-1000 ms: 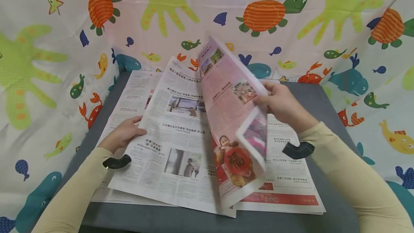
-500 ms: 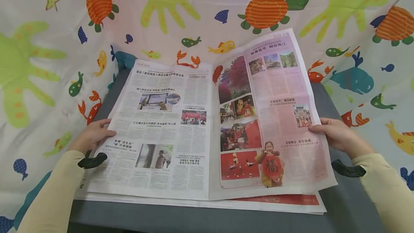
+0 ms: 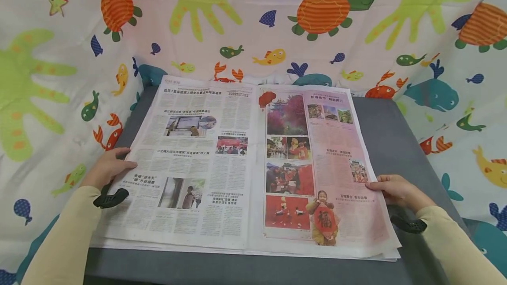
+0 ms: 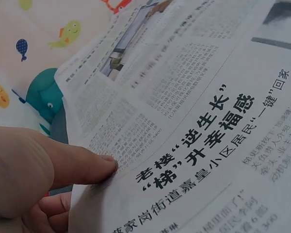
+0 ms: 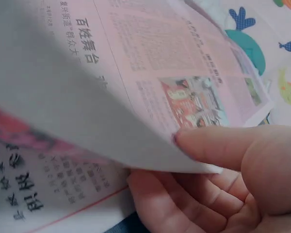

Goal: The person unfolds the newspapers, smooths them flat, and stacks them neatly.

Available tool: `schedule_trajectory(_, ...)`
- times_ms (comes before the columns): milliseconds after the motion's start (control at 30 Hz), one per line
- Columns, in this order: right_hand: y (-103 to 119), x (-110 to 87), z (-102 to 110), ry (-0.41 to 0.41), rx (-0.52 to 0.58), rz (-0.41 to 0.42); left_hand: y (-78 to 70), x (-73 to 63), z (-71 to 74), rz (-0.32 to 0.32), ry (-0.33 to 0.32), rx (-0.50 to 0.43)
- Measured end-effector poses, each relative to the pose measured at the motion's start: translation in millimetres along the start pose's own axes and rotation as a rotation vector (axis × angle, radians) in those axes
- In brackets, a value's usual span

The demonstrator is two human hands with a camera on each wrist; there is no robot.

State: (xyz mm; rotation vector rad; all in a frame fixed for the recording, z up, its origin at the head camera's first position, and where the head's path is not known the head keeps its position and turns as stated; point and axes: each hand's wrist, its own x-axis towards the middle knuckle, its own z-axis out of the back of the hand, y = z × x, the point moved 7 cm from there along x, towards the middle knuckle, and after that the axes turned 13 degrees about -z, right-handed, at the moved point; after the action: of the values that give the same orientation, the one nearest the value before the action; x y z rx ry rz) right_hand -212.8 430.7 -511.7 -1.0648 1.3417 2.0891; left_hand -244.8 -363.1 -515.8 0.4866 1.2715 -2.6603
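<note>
An open newspaper [image 3: 253, 166] lies spread on the grey table, its left page mostly black text with photos and its right page pinkish with colour pictures. My left hand [image 3: 108, 167] pinches the outer edge of the left page, thumb on top and fingers beneath, as the left wrist view [image 4: 53, 165] of the hand shows. At the opposite side my right hand [image 3: 402, 191] holds the right page's outer edge between thumb and fingers. In the right wrist view the page curves up beside the thumb [image 5: 213, 145], with another printed sheet [image 5: 53, 189] visible underneath.
The grey table [image 3: 380, 135] shows around the paper. More newspaper sheets [image 3: 166, 248] stick out slightly along the front edge. A cloth [image 3: 245, 16] printed with sea animals hangs behind the table and along both sides. Each wrist wears a black band [image 3: 112, 198].
The right hand has swung the pink page over to the right and lowered it flat, ending nearer the front. The left hand has moved left with the left page, which now lies flatter.
</note>
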Motion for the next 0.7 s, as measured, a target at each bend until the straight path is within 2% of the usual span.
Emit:
schedule_trajectory(267,-9.7,-4.7,9.0,-0.120,-0.062,-0.047,5.9,-0.1,7.6,0.004,-0.045,0.174)
schedule_trajectory(500,-11.4,-7.9,9.0,-0.150,-0.046,-0.049,3.6,0.7,5.1,0.002,-0.053,0.202)
schedule_trajectory(700,-9.4,-7.0,8.7,-0.192,-0.085,-0.030,1.9,-1.4,5.1,-0.003,-0.068,0.214)
